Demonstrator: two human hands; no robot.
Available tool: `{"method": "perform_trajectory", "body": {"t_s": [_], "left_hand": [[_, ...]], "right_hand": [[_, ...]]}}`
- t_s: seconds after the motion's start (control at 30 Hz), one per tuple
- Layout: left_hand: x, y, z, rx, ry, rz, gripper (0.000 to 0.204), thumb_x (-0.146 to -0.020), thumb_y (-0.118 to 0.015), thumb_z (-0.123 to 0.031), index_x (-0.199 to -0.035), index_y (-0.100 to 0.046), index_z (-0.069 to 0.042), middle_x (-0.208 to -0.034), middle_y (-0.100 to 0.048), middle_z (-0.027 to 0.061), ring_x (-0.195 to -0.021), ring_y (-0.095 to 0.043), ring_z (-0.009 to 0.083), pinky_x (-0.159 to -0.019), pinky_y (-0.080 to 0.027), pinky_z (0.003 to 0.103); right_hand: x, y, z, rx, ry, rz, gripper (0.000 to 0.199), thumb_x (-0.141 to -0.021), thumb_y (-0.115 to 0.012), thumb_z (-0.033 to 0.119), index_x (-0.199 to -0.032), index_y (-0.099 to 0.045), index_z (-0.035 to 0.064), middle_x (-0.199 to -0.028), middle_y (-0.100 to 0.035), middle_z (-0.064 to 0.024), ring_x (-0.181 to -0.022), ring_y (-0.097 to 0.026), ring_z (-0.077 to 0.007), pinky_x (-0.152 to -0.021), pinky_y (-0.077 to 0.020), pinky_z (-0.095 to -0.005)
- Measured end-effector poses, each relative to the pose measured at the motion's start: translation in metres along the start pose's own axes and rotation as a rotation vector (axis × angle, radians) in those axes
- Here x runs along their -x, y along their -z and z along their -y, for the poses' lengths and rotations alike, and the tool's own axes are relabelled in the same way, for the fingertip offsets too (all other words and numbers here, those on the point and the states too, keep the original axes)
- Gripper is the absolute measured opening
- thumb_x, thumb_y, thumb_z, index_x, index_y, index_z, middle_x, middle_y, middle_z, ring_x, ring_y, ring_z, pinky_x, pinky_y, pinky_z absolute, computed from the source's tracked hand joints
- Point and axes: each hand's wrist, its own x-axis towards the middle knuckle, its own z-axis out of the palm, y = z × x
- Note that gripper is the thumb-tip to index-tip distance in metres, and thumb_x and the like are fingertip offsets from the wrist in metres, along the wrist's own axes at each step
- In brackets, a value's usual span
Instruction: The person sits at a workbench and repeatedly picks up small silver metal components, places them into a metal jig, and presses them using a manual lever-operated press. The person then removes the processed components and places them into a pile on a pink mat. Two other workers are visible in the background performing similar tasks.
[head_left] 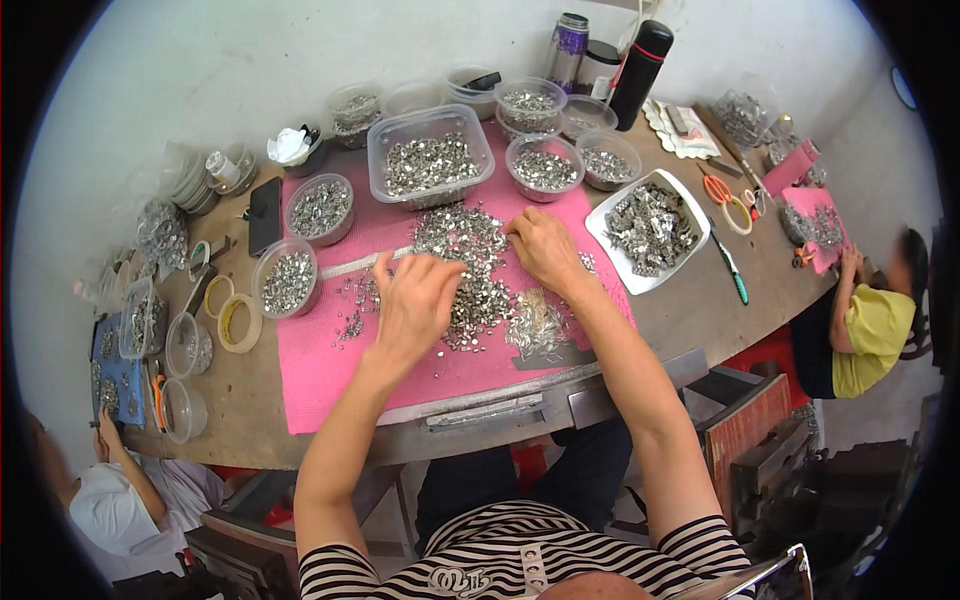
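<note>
A heap of small silvery metal pieces is spread on a pink cloth in front of me. Over the heap's left side is my left hand, fingers bent and drawn together, one finger lifted apart; anything between the fingertips is hidden. My right hand reaches the heap's right edge with its fingers closed together, and what they hold, if anything, is too small to make out. Just below it lies a pile of thin, pale metal slivers. Small loose pieces are scattered left of my left hand.
A large clear tub and several round tubs of metal pieces stand behind the heap. A white dish of larger pieces is at right, by a green-handled tool. Tape rolls lie left. Co-workers sit at both ends.
</note>
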Motion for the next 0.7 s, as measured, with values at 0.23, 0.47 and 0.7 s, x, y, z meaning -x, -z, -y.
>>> {"method": "perform_trajectory", "body": {"t_s": [0.23, 0.47, 0.7], "left_hand": [[-0.035, -0.025, 0.043, 0.041, 0.051, 0.030, 0.015, -0.096, -0.068, -0.019, -0.108, -0.076, -0.013, -0.092, -0.066, 0.0032, -0.096, -0.062, 0.0253, -0.100, -0.036, 0.047], [-0.029, -0.041, 0.065, 0.023, 0.076, 0.116, 0.028, -0.090, -0.073, -0.013, -0.117, -0.069, -0.006, -0.112, -0.061, 0.0144, -0.100, -0.061, 0.0341, -0.088, -0.047, 0.046], [-0.035, -0.054, 0.072, 0.146, 0.088, 0.002, 0.008, -0.090, -0.071, -0.006, -0.095, -0.069, 0.000, -0.090, -0.063, 0.0174, -0.085, -0.065, 0.0378, -0.079, -0.052, 0.046]], "right_hand": [[-0.005, 0.004, 0.003, 0.018, -0.007, 0.068, 0.009, -0.086, -0.067, 0.009, -0.093, -0.069, 0.0026, -0.094, -0.066, -0.0168, -0.091, -0.067, -0.0385, -0.082, -0.0530, -0.0506], [-0.008, 0.010, 0.000, -0.103, -0.058, 0.102, 0.012, -0.088, -0.070, 0.012, -0.092, -0.067, 0.0005, -0.094, -0.066, -0.0185, -0.089, -0.067, -0.0409, -0.080, -0.0530, -0.0515], [-0.003, 0.013, -0.002, -0.052, -0.087, 0.026, 0.013, -0.092, -0.068, 0.012, -0.095, -0.064, -0.0004, -0.095, -0.067, -0.0201, -0.089, -0.066, -0.0428, -0.079, -0.0517, -0.0526]]}}
